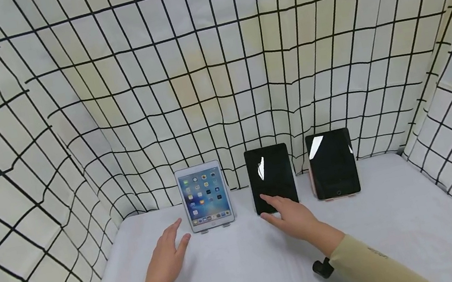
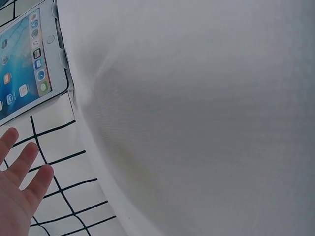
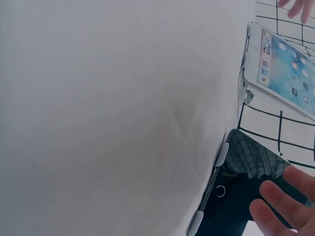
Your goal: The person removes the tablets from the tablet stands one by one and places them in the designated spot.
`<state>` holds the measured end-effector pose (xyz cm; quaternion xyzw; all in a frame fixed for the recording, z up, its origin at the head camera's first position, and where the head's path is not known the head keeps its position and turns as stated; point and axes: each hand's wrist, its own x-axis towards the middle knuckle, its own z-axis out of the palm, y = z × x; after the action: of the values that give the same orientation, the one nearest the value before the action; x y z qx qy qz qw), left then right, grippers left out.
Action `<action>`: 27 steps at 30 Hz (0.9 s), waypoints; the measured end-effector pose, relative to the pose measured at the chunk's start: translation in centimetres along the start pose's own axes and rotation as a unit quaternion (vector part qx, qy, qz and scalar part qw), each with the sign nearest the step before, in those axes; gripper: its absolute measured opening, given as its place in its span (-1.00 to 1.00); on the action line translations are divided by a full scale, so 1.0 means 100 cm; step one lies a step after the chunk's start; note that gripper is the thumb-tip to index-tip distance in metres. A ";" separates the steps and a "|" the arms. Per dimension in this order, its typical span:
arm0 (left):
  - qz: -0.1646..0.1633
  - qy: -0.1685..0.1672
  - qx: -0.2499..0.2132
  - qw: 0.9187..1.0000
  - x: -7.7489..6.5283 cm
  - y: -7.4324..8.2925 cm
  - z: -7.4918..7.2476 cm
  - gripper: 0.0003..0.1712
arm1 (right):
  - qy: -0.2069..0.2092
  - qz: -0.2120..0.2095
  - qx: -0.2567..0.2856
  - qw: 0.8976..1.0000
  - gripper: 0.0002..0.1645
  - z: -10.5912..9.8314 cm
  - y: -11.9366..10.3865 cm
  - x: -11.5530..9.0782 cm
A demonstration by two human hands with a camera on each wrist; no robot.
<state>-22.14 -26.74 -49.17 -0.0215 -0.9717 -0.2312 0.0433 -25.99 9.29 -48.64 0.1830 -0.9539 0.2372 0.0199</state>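
Three tablets stand propped in a row at the back of the white table. The left one, a white tablet (image 1: 204,196), is lit and displays app icons on a blue background. In the middle is a black tablet (image 1: 271,173) with a dark screen; at the right, another dark tablet (image 1: 333,167) leans on a pinkish stand. My left hand (image 1: 166,257) hovers before the white tablet's lower left, fingers spread, holding nothing. Over the middle tablet's lower part reaches my right hand (image 1: 292,217), its fingers extended; whether a fingertip touches the glass I cannot tell.
A white cloth covers the table (image 1: 248,268). White fabric with a black grid (image 1: 241,72) encloses the back and both sides, close behind the tablets. Small metal feet of a stand (image 3: 196,223) hold the middle tablet's lower edge.
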 end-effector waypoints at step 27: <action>-0.016 0.001 -0.009 1.000 0.027 -0.005 -0.005 -0.04 | 0.009 0.023 0.029 0.999 -0.21 0.015 -0.016 0.027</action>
<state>-24.85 -27.37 -48.65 -0.0061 -0.9697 -0.2410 0.0401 -27.91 6.41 -48.89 0.1594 -0.9503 0.2668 0.0180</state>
